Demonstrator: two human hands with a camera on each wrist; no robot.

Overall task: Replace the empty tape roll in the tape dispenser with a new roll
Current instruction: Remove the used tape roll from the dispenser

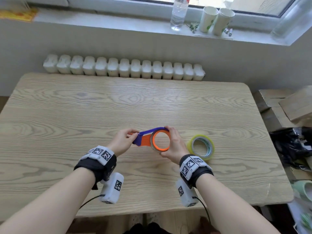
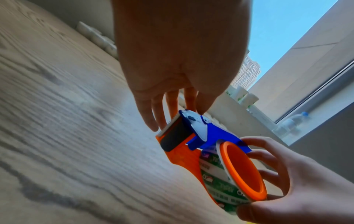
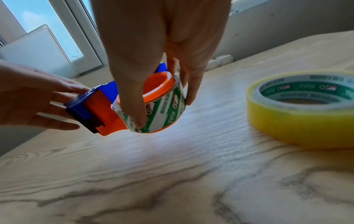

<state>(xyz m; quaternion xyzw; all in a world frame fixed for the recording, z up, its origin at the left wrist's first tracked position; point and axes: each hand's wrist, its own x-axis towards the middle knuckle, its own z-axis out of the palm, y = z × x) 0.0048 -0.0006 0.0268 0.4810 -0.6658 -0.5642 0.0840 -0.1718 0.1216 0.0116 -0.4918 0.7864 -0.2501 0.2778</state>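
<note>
Both hands are on the dispenser point(image 1: 148, 138), held just above the table point(image 1: 84, 107). Left hand point(image 1: 121, 142) pinches the cutter end, fingertips point(image 2: 153, 125) right beside the serrated blade point(image 2: 169, 123). Right hand point(image 1: 175, 146) wraps the empty core point(image 3: 164, 104), thumb on the near side, fingers on the far side, curled round it.

Core looks like thin printed cardboard on the orange hub point(image 2: 242, 171): light, crushable, probably a snug friction fit. My call: grip its outer edge evenly and pull straight off along the hub axis; squeezing hard would ovalise it and jam it. Dispenser is rigid plastic, light, a bit slick; the blue arm point(image 2: 216, 136) over the hub may hinder removal.

New roll point(image 1: 200, 147) lies flat on the table just right of the right hand, apart from it. Heavier, stiff, glossy sides; take it by the rim.

Nothing lies between hands and roll. Bottle point(image 1: 179, 14) and cups point(image 1: 216, 20) sit far off on the sill.
</note>
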